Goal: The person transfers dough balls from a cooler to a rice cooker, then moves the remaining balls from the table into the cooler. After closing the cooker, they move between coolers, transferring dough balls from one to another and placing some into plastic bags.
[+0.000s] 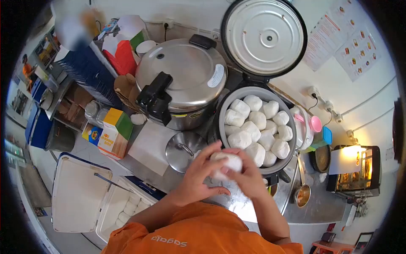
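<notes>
Both hands, left hand [198,175] and right hand [245,175], cup one white wrapped rice ball [226,163]; the grey open rice cooker pot [222,111] already looks nearly full of them.

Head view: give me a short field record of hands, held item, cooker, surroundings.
left hand: cupped around the white wrapped ball, from the left
right hand: pressed on the same ball, from the right
white wrapped ball: held between both hands, in front of the cooker
rice cooker: lid up, pot filled with similar white wrapped balls
lid: hinged open, standing behind the pot
pressure cooker: closed, left of the rice cooker
cooler box: open, lower left, white pieces inside
</notes>
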